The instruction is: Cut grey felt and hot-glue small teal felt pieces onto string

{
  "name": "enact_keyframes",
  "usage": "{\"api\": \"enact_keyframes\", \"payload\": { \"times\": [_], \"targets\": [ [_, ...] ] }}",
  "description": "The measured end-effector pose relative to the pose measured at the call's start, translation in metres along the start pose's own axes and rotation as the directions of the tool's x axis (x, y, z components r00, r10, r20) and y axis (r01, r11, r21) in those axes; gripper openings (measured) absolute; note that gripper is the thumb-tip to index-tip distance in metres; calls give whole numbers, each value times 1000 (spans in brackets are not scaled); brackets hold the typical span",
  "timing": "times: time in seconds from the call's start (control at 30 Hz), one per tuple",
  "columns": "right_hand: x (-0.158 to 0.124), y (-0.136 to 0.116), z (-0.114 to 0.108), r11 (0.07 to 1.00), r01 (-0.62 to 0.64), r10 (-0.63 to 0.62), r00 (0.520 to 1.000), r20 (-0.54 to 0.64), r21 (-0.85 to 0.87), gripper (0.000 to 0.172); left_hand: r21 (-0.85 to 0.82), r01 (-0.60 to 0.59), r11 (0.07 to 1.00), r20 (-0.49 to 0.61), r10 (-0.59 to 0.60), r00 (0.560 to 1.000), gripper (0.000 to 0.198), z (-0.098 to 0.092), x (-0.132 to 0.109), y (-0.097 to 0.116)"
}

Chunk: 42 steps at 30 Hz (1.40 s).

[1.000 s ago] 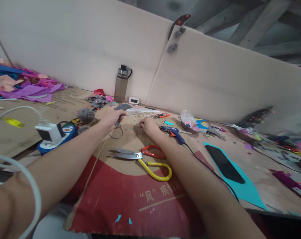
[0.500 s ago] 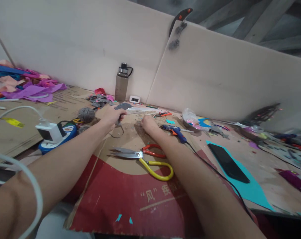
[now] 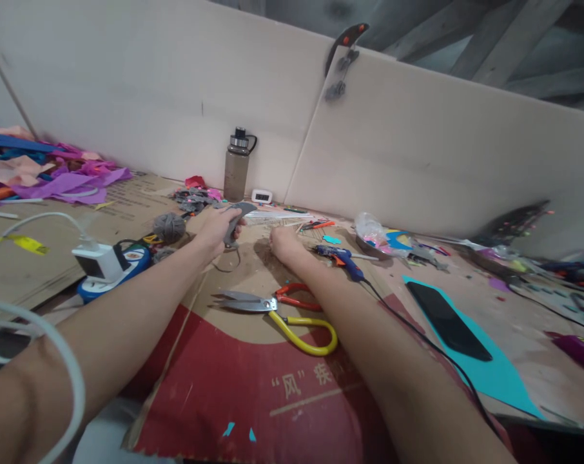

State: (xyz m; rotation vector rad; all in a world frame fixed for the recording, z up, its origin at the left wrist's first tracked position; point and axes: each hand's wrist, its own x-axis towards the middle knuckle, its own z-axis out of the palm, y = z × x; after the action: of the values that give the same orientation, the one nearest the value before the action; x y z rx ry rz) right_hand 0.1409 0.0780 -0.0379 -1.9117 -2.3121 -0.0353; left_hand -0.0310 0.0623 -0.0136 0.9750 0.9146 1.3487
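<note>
My left hand point(image 3: 216, 229) is closed around a grey curved felt-like piece point(image 3: 233, 231) above the cardboard. A thin grey strand hangs below it and loops on the board. My right hand point(image 3: 285, 245) rests on the cardboard point(image 3: 246, 274) a little to the right, its fingers curled inward. Whatever its fingertips hold, if anything, is hidden. Nearer to me, between my forearms, lie scissors point(image 3: 267, 304) with one red and one yellow handle, blades slightly apart. A ball of grey yarn point(image 3: 169, 227) sits left of my left hand.
Right of my right hand lies a blue glue gun point(image 3: 343, 258), its cord running toward me. A phone point(image 3: 449, 321) rests on turquoise sheet point(image 3: 502, 380). A bottle point(image 3: 236, 169) and small clock point(image 3: 262, 196) stand by the wall. A charger point(image 3: 98, 259) and white cable are at left.
My left hand has turned the grey piece so that it now curves down along the fingers. My right hand stays nearly in place. The view has shifted slightly.
</note>
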Motion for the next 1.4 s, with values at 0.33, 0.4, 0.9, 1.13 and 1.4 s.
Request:
{"api": "enact_keyframes", "payload": {
  "times": [0.33, 0.4, 0.9, 1.13, 1.4],
  "targets": [
    [-2, 9, 7, 994, -42, 53, 994, -99, 105, 25, -297, 184, 937, 93, -164, 982, 48, -3, 2, 11],
    [-4, 14, 5, 989, -54, 73, 988, -133, 136, 26, -307, 178, 935, 82, -161, 984, 49, -4, 3, 11],
    [-29, 18, -23, 889, 165, -84, 976, -201, 427, 26, -269, 154, 951, 25, -152, 988, 50, -5, 3, 10],
    [-37, 10, -23, 954, 228, -219, 973, -69, 194, 26, -255, 138, 957, 3, -142, 990, 45, -8, 10, 5],
    [-30, 3, -10, 976, 209, -208, 978, 16, -66, 26, -193, 138, 971, 0, -141, 990, 43, -3, 3, 7]
  ]
}}
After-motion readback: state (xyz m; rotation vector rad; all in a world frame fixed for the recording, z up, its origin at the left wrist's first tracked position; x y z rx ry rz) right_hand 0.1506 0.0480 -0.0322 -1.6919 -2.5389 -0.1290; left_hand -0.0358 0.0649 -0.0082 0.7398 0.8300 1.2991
